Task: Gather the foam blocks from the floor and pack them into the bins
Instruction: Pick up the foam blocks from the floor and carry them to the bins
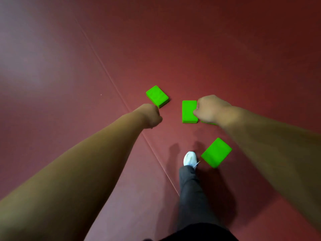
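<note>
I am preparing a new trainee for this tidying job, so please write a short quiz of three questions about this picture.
1. True or false: a bin is in view.
2. Which hand overlaps the middle green foam block?
3. Fill in: the nearest green foam block lies on the ___ side of the white shoe.

Key: 1 false; 2 the right hand; 3 right.
</note>
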Demonstrator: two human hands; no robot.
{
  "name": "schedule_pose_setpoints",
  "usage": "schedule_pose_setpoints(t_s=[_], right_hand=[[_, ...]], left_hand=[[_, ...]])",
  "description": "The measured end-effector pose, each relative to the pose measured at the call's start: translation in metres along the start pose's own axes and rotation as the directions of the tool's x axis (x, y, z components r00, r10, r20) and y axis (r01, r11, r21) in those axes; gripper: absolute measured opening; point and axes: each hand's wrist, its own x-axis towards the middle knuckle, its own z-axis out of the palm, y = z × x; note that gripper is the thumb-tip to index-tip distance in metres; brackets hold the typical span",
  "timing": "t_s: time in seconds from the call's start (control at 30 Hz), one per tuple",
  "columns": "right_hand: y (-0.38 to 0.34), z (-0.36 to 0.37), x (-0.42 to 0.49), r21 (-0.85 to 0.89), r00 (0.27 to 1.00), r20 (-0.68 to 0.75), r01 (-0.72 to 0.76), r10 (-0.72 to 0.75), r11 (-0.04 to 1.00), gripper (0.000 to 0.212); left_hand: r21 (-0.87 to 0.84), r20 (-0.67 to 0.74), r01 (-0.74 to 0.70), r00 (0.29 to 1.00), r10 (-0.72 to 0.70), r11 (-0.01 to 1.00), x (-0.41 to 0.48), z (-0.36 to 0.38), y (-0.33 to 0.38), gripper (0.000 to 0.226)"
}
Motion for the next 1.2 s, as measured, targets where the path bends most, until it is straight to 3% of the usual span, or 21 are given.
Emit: schedule_pose_setpoints(t_s=[0.27,0.47,0.6,0.7,0.83,0.97,1.1,1.2], right_hand=[[0.047,0.042,0.276,0.038,0.994,0.106,-0.014,0.01,0.999,0.049],[0.076,0.188,0.431,0.065,0.963,0.268,-0.033,0.015,0.997,0.044],[0.107,0.286,0.511,0.188,0.959,0.26,-0.168,0.116,0.968,0.031],[0.135,0.344,0.556,0.244,0.942,0.263,-0.275,0.209,0.93,0.032],[0.165,0.393,0.599,0.281,0.924,0.227,-0.365,0.308,0.888,0.047],[0.189,0.425,0.634,0.315,0.911,0.169,-0.411,0.376,0.855,0.054],[0.198,0.445,0.65,0.368,0.873,0.255,-0.484,0.415,0.794,0.061],[0.198,0.448,0.65,0.431,0.851,0.282,-0.525,0.443,0.734,0.06]], left_hand=[[-0.135,-0.023,0.075,0.997,-0.079,0.988,0.28,0.015,-0.004,0.03],[-0.287,0.186,0.148,0.978,-0.096,0.946,0.444,0.13,-0.049,0.024],[-0.351,0.245,0.157,0.967,-0.072,0.923,0.548,0.214,-0.068,0.019],[-0.365,0.305,0.147,0.952,-0.031,0.919,0.617,0.272,-0.071,0.018],[-0.363,0.336,0.108,0.942,0.022,0.925,0.682,0.332,-0.067,0.036],[-0.289,0.337,0.057,0.94,0.046,0.956,0.719,0.377,-0.055,0.035],[-0.372,0.336,0.065,0.94,0.069,0.926,0.742,0.399,-0.049,0.045],[-0.376,0.323,0.079,0.945,0.05,0.923,0.746,0.39,-0.043,0.036]])
